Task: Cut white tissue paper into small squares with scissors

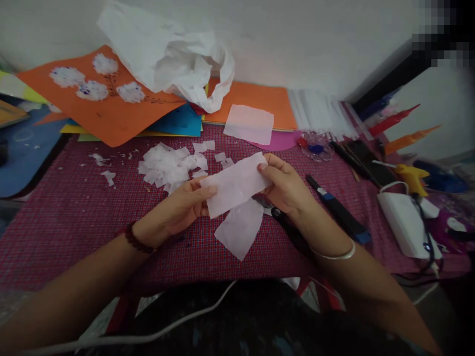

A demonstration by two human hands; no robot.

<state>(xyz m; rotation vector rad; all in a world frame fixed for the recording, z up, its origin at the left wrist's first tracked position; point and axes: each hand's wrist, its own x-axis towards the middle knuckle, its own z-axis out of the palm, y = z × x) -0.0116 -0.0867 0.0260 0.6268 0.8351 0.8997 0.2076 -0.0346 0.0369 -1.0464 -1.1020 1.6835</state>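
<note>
Both hands hold one strip of thin white tissue paper (235,184) above the red checked cloth (74,217). My left hand (181,206) pinches its left end with closed fingers. At the strip's right end, my right hand (284,185) grips with thumb and fingers closed. A second piece of tissue (240,228) lies flat on the cloth just below the strip. Black-handled scissors (276,213) lie under my right hand. A pile of small cut tissue squares (168,165) sits just beyond my left hand.
An orange sheet with white tissue flowers (92,94) lies at the back left. A white plastic bag (174,59) sits behind. Another tissue square (249,123), a black pen (336,207), a yellow glue gun (410,177) and a white pouch (404,220) are to the right.
</note>
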